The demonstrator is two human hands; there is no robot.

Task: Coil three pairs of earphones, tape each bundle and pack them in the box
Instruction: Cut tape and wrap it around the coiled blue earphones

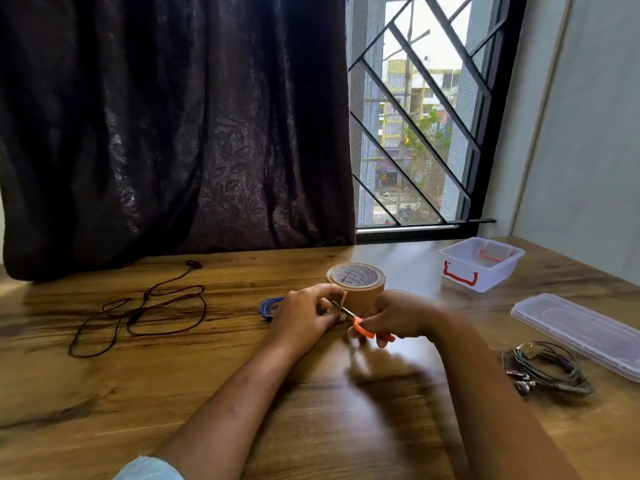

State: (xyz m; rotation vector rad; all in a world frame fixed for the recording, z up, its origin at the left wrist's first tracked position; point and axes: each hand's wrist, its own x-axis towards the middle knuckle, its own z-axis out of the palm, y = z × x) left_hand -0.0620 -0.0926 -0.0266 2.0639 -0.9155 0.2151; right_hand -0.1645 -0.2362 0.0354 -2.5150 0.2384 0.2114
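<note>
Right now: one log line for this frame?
step: cutting tape | left hand: holds tape strip | right hand: scissors | box: open

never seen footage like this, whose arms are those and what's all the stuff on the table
No machine here: a person wears one camera on the head, looking forward and down, so the arms are their own. The right hand works orange-handled scissors; the left hand pinches a strip pulled from the brown tape roll. On the wooden table lie loose black earphones at left, a blue coiled pair partly behind the left hand, and a grey coiled pair at right. Farther right stand an open clear box with red latches and its lid beside it.
</note>
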